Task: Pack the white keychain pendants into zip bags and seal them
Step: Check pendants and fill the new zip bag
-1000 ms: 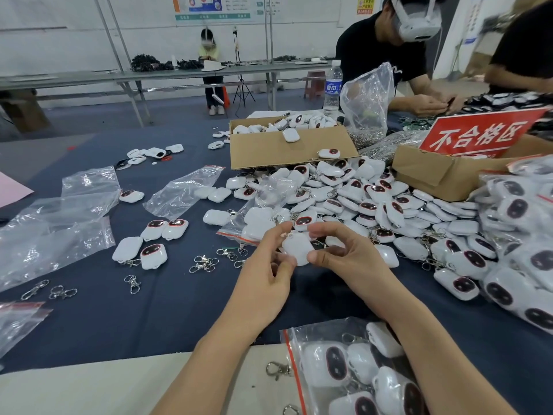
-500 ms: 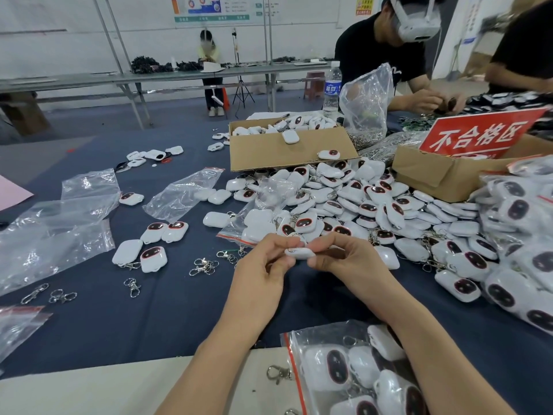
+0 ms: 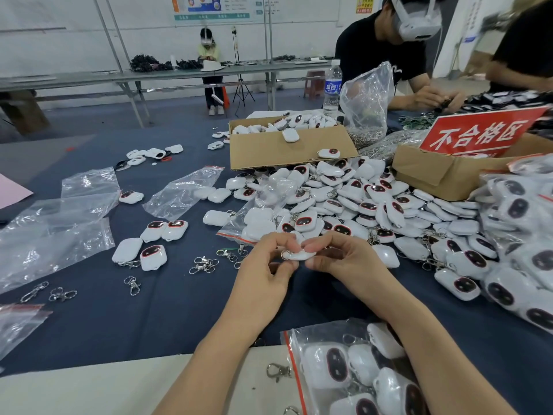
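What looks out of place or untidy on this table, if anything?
Loose metal clasps lie scattered on the blue cloth, attached to nothing, left of the left hand that holds a pendant. One more clasp lies apart on the pale table edge. I see nothing damaged.

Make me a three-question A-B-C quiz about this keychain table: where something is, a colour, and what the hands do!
1. Where is the water bottle? A. on the floor B. behind the open cardboard box C. in a zip bag
2. What colour is the sign? A. red B. green C. yellow
3. What are the left hand and right hand doing? A. lying flat B. sealing a bag C. pinching one white pendant
Answers: 1 B, it stands past the box; 2 A, red behind white characters; 3 C, both hands' fingertips hold it.
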Demonstrator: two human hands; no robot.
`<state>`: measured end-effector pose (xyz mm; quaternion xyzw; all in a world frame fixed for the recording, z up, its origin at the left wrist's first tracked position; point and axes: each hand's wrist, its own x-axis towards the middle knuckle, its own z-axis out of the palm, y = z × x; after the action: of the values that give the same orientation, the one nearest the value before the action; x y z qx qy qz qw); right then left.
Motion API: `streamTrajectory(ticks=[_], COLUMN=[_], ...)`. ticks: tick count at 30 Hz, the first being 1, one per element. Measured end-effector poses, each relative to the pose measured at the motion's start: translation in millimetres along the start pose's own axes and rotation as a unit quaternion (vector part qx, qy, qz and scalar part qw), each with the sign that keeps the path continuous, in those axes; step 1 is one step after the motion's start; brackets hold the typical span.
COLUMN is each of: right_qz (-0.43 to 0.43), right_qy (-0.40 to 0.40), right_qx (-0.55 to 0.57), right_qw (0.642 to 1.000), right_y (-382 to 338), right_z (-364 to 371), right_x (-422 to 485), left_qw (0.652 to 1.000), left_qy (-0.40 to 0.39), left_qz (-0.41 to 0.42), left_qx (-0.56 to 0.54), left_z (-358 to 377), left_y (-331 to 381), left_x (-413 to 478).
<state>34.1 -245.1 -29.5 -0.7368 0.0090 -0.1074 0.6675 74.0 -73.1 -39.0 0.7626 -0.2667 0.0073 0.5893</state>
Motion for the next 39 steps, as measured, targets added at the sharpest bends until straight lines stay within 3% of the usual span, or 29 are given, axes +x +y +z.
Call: streamTrajectory(ticks=[5, 28, 36, 39], right_qz=[-0.007, -0.004, 0.035, 0.079], right_qy=[-0.001, -0.001, -0.098, -0.171], right_qx=[-0.007, -0.019, -0.153, -0.214], right_qw=[1.0, 1.0, 0.983, 0.958], right_y=[0, -3, -19, -27], right_z=[-1, -2, -7, -10], right_x=[-1, -4, -10, -18], left_qw=[0.998, 0.999, 0.995, 0.997], left_qy=[0.024, 0.013, 0.093, 0.065], left_qz=[-0.007, -0.025, -0.026, -0.021], left_qx=[0.064, 0.036, 0.006, 0.029], left_z=[0, -2, -26, -40], left_y=[-7, 1, 24, 36], left_x=[2, -1, -25, -54])
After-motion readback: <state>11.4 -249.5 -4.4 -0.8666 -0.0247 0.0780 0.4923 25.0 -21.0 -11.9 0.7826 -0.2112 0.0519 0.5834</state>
